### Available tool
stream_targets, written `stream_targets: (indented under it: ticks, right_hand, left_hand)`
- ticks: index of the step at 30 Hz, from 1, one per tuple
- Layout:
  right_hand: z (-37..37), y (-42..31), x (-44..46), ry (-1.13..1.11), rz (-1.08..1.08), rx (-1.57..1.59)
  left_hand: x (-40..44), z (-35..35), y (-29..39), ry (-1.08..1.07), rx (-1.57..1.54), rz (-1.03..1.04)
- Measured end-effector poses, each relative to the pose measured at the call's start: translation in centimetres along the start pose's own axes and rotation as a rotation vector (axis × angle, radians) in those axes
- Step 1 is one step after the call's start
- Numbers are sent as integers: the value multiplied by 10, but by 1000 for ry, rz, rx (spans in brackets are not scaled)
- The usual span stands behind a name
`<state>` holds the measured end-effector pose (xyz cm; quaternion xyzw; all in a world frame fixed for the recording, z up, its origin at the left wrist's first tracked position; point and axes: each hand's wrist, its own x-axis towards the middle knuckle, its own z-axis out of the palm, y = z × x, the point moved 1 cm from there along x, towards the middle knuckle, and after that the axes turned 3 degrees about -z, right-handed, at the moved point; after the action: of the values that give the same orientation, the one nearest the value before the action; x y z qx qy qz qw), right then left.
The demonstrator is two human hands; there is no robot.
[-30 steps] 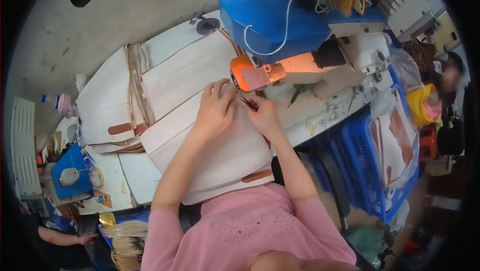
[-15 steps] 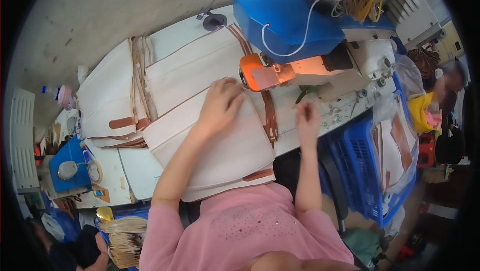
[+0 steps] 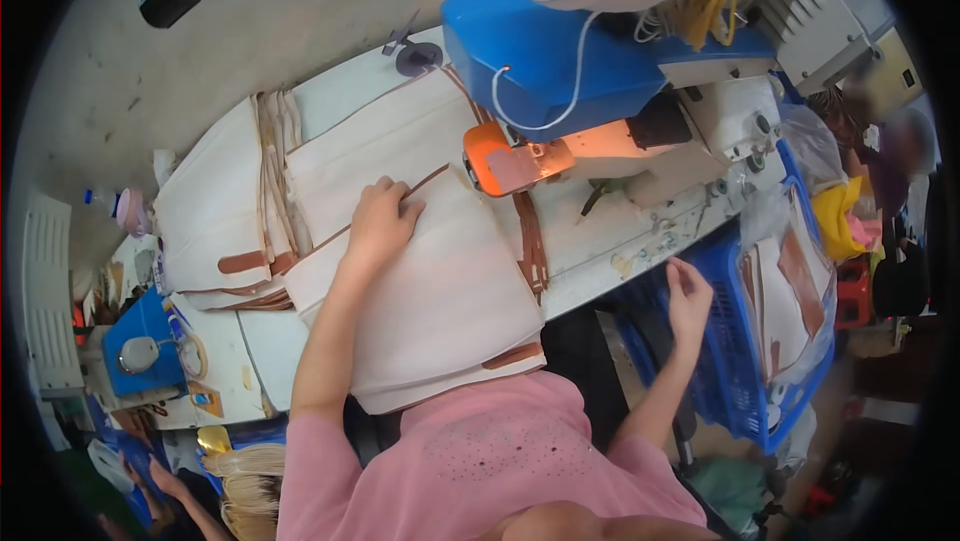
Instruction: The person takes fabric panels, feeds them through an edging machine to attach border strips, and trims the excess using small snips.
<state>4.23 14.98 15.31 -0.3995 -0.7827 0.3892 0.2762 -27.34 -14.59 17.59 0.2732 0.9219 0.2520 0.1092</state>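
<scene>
My left hand (image 3: 382, 226) is closed at the brown-trimmed upper edge of a white fabric panel (image 3: 450, 291), with the edge passing between thumb and fingers. The panel's lower end hangs over the table's front toward my lap and bears a brown patch (image 3: 512, 356). My right hand (image 3: 688, 303) is raised off the table's front edge, thumb and fingertips pinched together; whatever is between them is too small to make out. A sewing machine (image 3: 625, 141) with an orange-lit head (image 3: 495, 159) stands just right of the panel's upper corner.
Further white panels (image 3: 215, 201) with brown trims are stacked on the left. Brown strips (image 3: 530, 246) lie beside the machine. A blue basket (image 3: 735, 371) of cut pieces stands at the right. Small scissors-like tool (image 3: 598, 193) lies under the machine arm.
My left hand has moved left, away from the machine head, along the panel's edge. My right hand has moved right and down, away from the machine, past the table's front edge.
</scene>
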Motion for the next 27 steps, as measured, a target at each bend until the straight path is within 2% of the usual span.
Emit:
stream_targets:
  ticks: [2, 6, 8, 11, 14, 15, 17, 21, 27]
  right_hand:
    - [21, -31, -3, -88, -33, 89]
    - [62, -118, -16, -422, -222, 208]
    - [74, -156, -19, -441, -273, 400]
    - [82, -168, -10, -570, -509, 407]
    - [91, -170, -9, -533, -309, 506]
    - [97, -176, -8, -469, -272, 558]
    - [107, -190, -1, -332, -202, 661]
    - [109, -189, 4, -290, -234, 554]
    - [104, -194, 8, -298, -285, 451]
  left_hand:
    - [-10, -4, 13, 157, -24, 197]
    - [-38, -31, 50, -34, -179, 326]
    - [-54, -49, 76, -123, -217, 429]
    - [-62, -58, 94, -11, -215, 516]
    - [-52, -63, 105, 200, -172, 471]
    - [-49, -67, 113, 195, -52, 392]
    - [-39, -62, 117, 267, 11, 472]
    - [-32, -55, 121, 283, 41, 565]
    - [-27, -54, 122, 267, -4, 534]
